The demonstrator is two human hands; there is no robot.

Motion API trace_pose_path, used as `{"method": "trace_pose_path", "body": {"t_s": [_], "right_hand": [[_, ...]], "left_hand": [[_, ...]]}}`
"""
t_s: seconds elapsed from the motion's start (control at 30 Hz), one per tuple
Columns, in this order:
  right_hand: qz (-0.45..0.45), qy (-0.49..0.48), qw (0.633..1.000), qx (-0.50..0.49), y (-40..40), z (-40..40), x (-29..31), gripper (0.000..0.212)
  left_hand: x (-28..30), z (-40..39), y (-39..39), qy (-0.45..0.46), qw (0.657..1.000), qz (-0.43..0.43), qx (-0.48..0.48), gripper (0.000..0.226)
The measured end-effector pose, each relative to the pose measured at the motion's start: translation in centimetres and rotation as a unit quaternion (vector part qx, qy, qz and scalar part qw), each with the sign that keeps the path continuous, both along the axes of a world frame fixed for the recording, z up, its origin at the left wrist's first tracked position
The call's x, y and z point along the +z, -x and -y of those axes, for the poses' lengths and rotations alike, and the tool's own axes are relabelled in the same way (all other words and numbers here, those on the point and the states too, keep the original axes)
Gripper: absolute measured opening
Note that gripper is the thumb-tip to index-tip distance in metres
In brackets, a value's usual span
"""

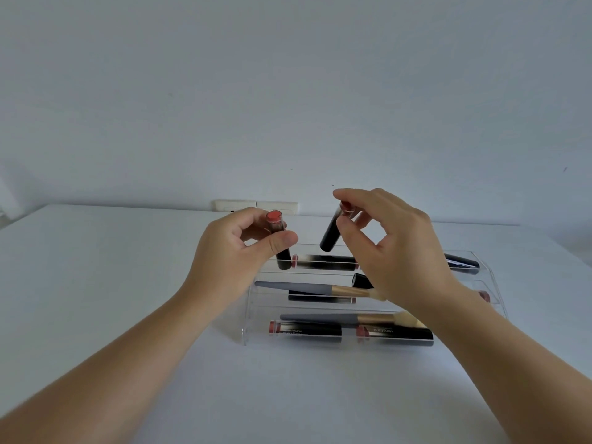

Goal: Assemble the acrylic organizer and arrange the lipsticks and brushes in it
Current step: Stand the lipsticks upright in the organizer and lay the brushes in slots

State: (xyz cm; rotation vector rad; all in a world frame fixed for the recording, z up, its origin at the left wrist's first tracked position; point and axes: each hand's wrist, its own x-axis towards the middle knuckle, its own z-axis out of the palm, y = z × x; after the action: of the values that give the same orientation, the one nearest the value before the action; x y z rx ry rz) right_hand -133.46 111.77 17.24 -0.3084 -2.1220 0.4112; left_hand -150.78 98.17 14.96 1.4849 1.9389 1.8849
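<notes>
A clear stepped acrylic organizer [253, 339] stands on the white table. My left hand [230, 251] grips a black lipstick with an orange-red end [278, 238], held nearly upright over the top step's left end. My right hand [394, 248] pinches a second black lipstick [330, 233] by its red top, tilted, above the top step. A lipstick [323, 262] lies on the top step. The middle step holds a grey-handled brush [307, 288] and lipsticks. On the bottom step lie another brush [349, 318] and two lipsticks [307, 331], [397, 336].
The white table [96, 267] reaches a pale wall behind. A white wall socket plate [237, 205] sits just above the table's far edge. Part of the organizer's right half is hidden by my right hand and forearm.
</notes>
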Motion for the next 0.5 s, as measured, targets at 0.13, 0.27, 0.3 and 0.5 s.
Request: {"method": "trace_pose_path", "body": {"t_s": [0.13, 0.27, 0.3, 0.5], "right_hand": [[-0.013, 0.013, 1.0, 0.006, 0.4, 0.2, -0.2, 0.03], [-0.013, 0.025, 0.999, 0.023, 1.1, 0.6, 0.5, 0.031], [-0.005, 0.029, 0.999, 0.027, 1.4, 0.8, 0.8, 0.031], [0.069, 0.047, 0.996, 0.033, 3.4, 2.3, 1.3, 0.028]], "left_hand": [[0.1, 0.0, 0.2, 0.001, 1.0, -0.005, 0.003, 0.027], [0.3, 0.3, 0.9, -0.019, 1.0, 0.019, 0.015, 0.022], [0.3, 0.4, 0.9, -0.016, 1.0, 0.018, 0.016, 0.022], [0.2, 0.4, 0.9, -0.002, 0.998, -0.048, 0.032, 0.026]]}}
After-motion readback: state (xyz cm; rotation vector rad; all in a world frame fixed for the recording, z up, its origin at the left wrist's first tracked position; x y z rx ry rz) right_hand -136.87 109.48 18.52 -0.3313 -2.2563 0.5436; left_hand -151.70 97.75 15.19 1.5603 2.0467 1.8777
